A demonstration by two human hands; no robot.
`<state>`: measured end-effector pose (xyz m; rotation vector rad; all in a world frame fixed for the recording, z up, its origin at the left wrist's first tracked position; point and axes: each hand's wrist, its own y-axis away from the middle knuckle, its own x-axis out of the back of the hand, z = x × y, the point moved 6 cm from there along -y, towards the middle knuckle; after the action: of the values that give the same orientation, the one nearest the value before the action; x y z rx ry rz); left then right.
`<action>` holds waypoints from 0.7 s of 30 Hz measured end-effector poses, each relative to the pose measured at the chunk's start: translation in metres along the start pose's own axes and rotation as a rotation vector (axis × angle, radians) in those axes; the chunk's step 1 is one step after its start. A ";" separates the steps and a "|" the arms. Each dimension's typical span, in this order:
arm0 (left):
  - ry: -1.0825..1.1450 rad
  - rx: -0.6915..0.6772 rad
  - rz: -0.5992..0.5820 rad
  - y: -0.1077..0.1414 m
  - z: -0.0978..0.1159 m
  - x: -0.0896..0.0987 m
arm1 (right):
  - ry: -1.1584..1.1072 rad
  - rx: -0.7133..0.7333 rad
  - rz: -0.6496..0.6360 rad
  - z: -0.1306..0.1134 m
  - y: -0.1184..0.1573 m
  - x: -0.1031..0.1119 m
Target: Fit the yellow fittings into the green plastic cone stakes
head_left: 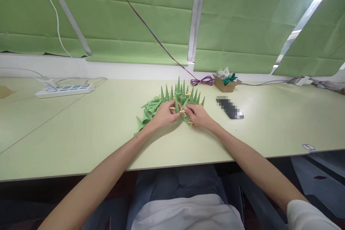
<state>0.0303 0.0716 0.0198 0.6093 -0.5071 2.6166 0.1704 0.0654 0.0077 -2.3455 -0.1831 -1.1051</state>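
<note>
We are bringing our two hands close together over the surface (269, 122), near its front edge. With the thumb and fingers of our left hand (165, 114) we are pinching a green cone (176, 105), its tip pointing up. With our right hand (198, 115) we are pinching a small yellow piece (182, 111) just beside that cone; how the two parts are meeting, we cannot tell, as our fingers are partly covering them.

Directly behind our hands, a cluster of upright green cones (178, 89) is standing, with bits of yellow showing among them. Left of our left hand, more loose cones (146, 116) are lying tilted, some showing open bases. Below our right hand, a few other yellow pieces (193, 124) are lying.

Farther right, we are seeing a dark, pixelated flat object (229, 107) and, behind it, a cardboard box (226, 86) holding clear plastic and dark green material. A coiled red-and-blue cable (205, 81) is lying left of the box. Well to the left, a white power strip (64, 90) is resting, and green blinds (134, 25) are hanging beyond.
</note>
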 end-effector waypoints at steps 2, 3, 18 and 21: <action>0.013 0.028 -0.009 0.000 -0.003 -0.001 | -0.007 -0.005 0.000 0.001 0.000 -0.001; 0.020 0.039 -0.013 0.000 -0.004 -0.001 | -0.007 -0.005 -0.003 0.002 0.000 -0.002; 0.026 0.057 -0.006 -0.001 -0.005 -0.001 | -0.019 0.039 -0.040 0.004 0.000 -0.007; 0.022 0.042 -0.012 -0.001 -0.005 -0.001 | -0.017 0.039 -0.047 0.003 0.000 -0.006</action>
<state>0.0302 0.0739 0.0153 0.5944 -0.4415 2.6252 0.1687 0.0676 0.0016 -2.3278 -0.2651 -1.0945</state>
